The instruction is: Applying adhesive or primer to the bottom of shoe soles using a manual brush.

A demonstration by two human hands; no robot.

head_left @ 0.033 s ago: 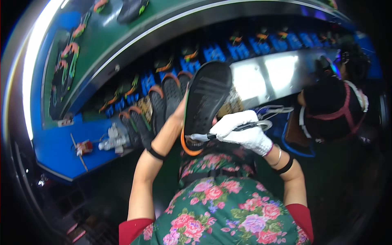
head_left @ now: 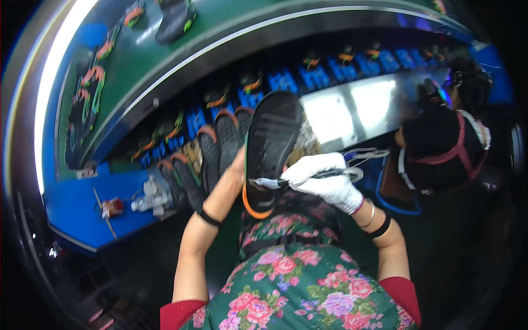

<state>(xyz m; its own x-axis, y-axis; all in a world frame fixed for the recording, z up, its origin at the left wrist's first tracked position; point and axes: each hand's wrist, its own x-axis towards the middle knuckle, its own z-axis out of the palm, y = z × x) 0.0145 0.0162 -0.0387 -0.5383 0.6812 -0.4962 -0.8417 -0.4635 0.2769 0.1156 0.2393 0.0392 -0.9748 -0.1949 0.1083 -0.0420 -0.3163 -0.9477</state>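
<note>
My left hand (head_left: 238, 163) grips a long black shoe sole (head_left: 269, 135) from its left edge, most of the fingers hidden behind it. The sole stands tilted in front of me, its rounded end with an orange rim pointing toward me. In a white knitted glove, my right hand (head_left: 316, 175) is closed around a brush (head_left: 268, 183) with a dark handle and pale bristles. Those bristles touch the sole's face just above the orange-rimmed end. A wet-looking sheen shows on the sole's surface.
More dark soles (head_left: 226, 135) with orange rims lean at the left, beside a blue table (head_left: 77, 212) bearing a crumpled whitish thing (head_left: 151, 195). Behind runs a rack of blue holders (head_left: 283, 81) under a green conveyor (head_left: 124, 60). A person (head_left: 443, 146) sits at the right.
The brush tip has shifted slightly along the sole, away from the orange-rimmed end. The sole sits a little lower and further left in view. Both hands keep their hold.
</note>
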